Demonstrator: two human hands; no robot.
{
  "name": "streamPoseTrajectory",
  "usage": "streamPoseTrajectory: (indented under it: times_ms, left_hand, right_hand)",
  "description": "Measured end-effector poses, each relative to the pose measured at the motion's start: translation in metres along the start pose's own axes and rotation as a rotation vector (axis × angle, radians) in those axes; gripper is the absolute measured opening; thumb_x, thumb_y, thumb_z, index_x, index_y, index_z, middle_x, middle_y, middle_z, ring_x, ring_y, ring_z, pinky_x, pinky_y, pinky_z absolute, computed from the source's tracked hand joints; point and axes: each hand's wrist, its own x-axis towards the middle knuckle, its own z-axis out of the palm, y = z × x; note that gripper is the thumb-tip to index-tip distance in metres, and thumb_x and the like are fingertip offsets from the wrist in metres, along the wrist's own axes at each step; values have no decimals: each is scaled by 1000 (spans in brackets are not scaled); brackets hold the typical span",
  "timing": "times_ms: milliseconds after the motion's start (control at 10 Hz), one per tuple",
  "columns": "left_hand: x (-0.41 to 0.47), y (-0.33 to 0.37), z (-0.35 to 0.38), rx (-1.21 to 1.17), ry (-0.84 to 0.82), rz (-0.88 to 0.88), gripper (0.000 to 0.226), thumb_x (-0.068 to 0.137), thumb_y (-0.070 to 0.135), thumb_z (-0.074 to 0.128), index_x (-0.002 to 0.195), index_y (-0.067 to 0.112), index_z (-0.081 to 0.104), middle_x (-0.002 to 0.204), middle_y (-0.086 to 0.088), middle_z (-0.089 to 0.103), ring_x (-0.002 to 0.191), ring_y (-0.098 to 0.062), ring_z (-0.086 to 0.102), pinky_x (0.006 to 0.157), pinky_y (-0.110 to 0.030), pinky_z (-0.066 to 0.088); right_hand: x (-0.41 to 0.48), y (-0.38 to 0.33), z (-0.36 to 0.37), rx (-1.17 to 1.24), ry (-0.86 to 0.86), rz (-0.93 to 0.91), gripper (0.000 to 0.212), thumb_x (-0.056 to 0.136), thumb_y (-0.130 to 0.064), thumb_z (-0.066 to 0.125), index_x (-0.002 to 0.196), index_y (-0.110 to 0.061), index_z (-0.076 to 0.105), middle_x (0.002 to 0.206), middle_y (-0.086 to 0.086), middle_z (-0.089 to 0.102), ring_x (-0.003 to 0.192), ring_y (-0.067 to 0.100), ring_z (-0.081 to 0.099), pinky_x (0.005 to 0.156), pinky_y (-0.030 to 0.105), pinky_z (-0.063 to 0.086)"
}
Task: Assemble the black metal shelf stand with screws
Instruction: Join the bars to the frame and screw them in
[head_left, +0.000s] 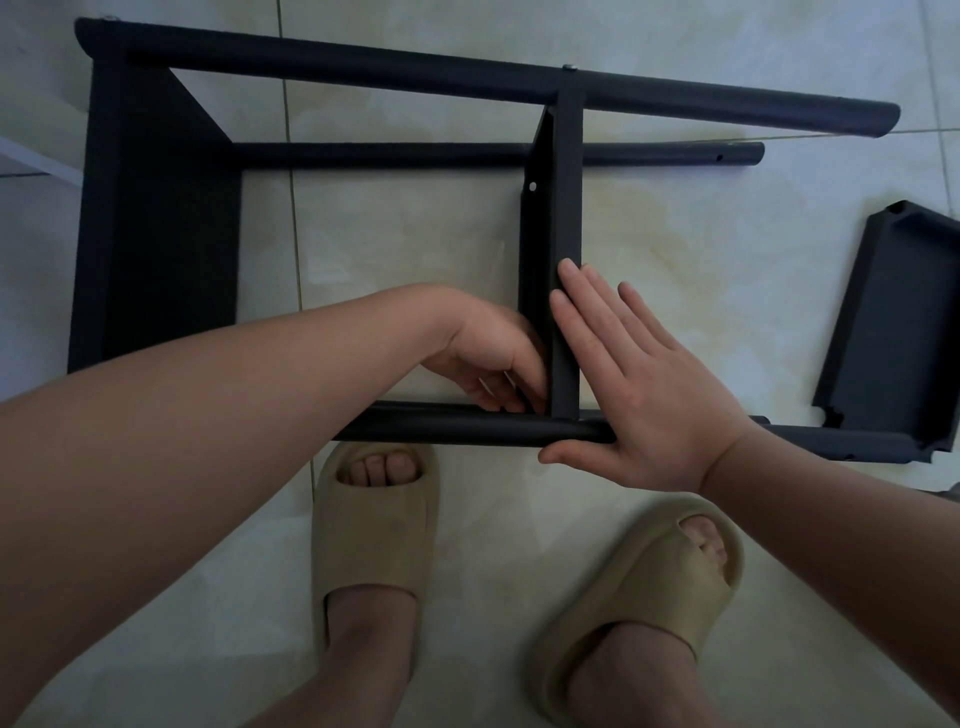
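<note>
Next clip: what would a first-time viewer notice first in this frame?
The half-built black shelf stand lies on its side across the tiled floor. At its near rail the right hand presses flat against the middle shelf panel while the left hand tucks its fingers into the corner beside it. A loose black panel lies at the right; beige slippers stand below.

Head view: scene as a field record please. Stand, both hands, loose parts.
stand: black shelf stand lying on its side on tiled floor
mid: middle shelf set between the tubes; screw head at its far end
left: left hand, fingers curled at the joint of middle shelf and near tube; any held item hidden
right: right hand flat, fingers straight, against middle shelf
loose: spare shelf panel on floor, right of stand
</note>
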Motion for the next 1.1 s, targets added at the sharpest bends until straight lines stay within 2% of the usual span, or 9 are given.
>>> streamPoseTrajectory:
  times_ms: [200,300,400,600,800,900,1000,1100]
  left_hand:
    - [1,1,2,-15,10,24,11,90,1,64,94,10,69,89,-6,67,79,-16,61,81,-30,48]
    - [-2,2,0,-26,0,30,14,89,-2,63,90,12,69,82,-4,66,80,-17,60,82,-30,47]
    - [-4,1,-1,-37,1,12,13,92,5,62,100,12,70,88,0,71,86,-18,61,87,-32,48]
    - [-1,1,3,-27,13,24,10,91,3,63,94,11,68,85,-3,68,76,-15,60,79,-29,48]
    - [-4,1,1,-20,11,38,14,89,0,63,90,12,69,87,-5,67,87,-20,60,83,-31,47]
    - [-5,1,0,-32,11,14,12,91,7,63,93,15,71,84,2,72,83,-15,64,84,-31,49]
    - [-3,0,2,-25,25,14,11,92,10,63,94,16,72,84,3,73,78,-13,65,82,-30,50]
    - [-1,-1,3,-26,31,27,11,91,4,63,94,12,70,81,-1,70,74,-14,62,80,-30,49]
  right_hand:
    - [0,0,0,2,-4,1,112,89,-80,43,158,4,16,168,22,5,157,36,5,124,56,18]
    - [0,1,1,1,4,-2,112,89,-79,43,158,4,16,168,22,5,157,36,5,125,55,18]
    - [0,1,1,0,13,-3,112,90,-80,43,158,5,17,168,22,6,156,36,6,124,56,18]
    - [0,1,1,1,9,-2,112,89,-80,43,158,5,16,168,22,6,157,36,5,124,56,18]
    - [0,1,2,1,12,-6,112,89,-79,44,158,5,16,168,22,6,157,36,6,125,55,18]
    - [0,0,2,-1,10,-8,112,90,-79,43,158,5,16,168,22,6,157,36,5,125,56,18]
    - [0,1,1,-2,9,-6,112,90,-79,42,158,5,16,168,22,6,156,36,6,124,56,18]
    - [0,1,1,-1,9,-5,111,90,-79,42,158,5,16,168,22,6,156,36,6,124,56,18]
